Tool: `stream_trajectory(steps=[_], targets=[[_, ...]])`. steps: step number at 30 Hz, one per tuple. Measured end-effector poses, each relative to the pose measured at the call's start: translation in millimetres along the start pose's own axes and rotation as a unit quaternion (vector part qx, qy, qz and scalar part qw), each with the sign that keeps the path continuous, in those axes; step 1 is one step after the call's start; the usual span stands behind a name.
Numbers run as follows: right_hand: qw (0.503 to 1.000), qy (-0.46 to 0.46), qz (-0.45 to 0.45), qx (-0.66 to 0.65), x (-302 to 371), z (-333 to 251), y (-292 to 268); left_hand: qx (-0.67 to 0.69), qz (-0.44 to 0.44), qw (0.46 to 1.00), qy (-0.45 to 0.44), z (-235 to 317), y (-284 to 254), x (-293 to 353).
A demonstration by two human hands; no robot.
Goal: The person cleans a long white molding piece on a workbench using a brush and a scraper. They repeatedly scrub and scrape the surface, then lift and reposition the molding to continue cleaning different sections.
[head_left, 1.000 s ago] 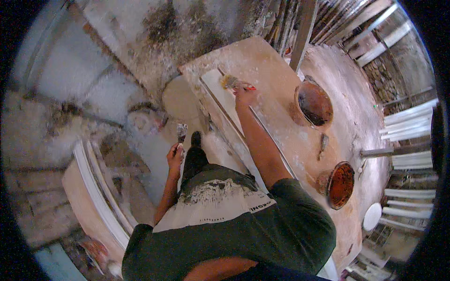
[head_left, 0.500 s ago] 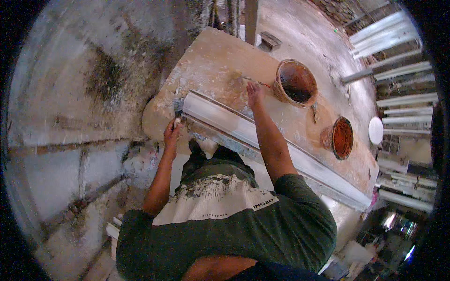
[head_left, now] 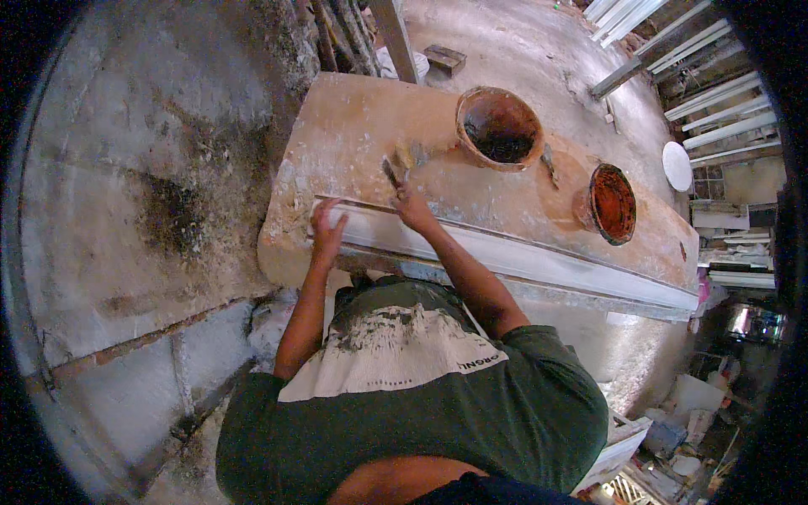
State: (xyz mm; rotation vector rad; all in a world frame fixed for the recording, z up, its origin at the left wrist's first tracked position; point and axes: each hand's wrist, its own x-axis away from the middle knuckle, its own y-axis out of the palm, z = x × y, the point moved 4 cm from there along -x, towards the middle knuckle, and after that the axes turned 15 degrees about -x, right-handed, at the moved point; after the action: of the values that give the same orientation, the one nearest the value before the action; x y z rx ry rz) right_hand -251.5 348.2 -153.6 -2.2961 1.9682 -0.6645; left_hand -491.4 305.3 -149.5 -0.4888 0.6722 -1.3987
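A long white moulding strip (head_left: 505, 263) with ridged edges lies along the near side of the work table. On its left end rests my left hand (head_left: 326, 229), its thumb spread from the fingers and touching the strip. Just beyond the strip's far edge, my right hand (head_left: 411, 207) is closed around a brush (head_left: 392, 172) with a dark, flat part pointing away from me. Pale yellowish bristles (head_left: 406, 156) show right beside it; whether they belong to the same brush I cannot tell.
A large stained bucket (head_left: 500, 128) and a smaller reddish one (head_left: 612, 204) stand on the plaster-spotted table (head_left: 349, 126). Between them lies a small tool (head_left: 550, 165). A post (head_left: 394, 38) rises behind the table. White strips (head_left: 715, 126) are racked at far right.
My left hand, which held a small tool at the strip's end, now rests on the strip without it. My right hand has moved left and nearer, now holding the brush. The view has shifted.
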Motion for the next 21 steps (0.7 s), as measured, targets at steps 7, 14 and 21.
stream_trajectory(steps=[7,14,21], targets=[[0.952,-0.168,0.065,0.249,-27.5,-25.0,-49.5,-0.241,-0.096,0.936,-0.238,-119.2,-41.1,-3.4],[0.957,-0.267,-0.056,0.096,7.1,-22.5,26.7,-0.312,-0.123,0.905,-0.261,-125.2,-50.2,-7.3],[0.979,-0.182,0.055,-0.079,45.6,0.1,-33.6,-0.259,-0.048,0.952,-0.158,-194.7,-42.7,7.2]])
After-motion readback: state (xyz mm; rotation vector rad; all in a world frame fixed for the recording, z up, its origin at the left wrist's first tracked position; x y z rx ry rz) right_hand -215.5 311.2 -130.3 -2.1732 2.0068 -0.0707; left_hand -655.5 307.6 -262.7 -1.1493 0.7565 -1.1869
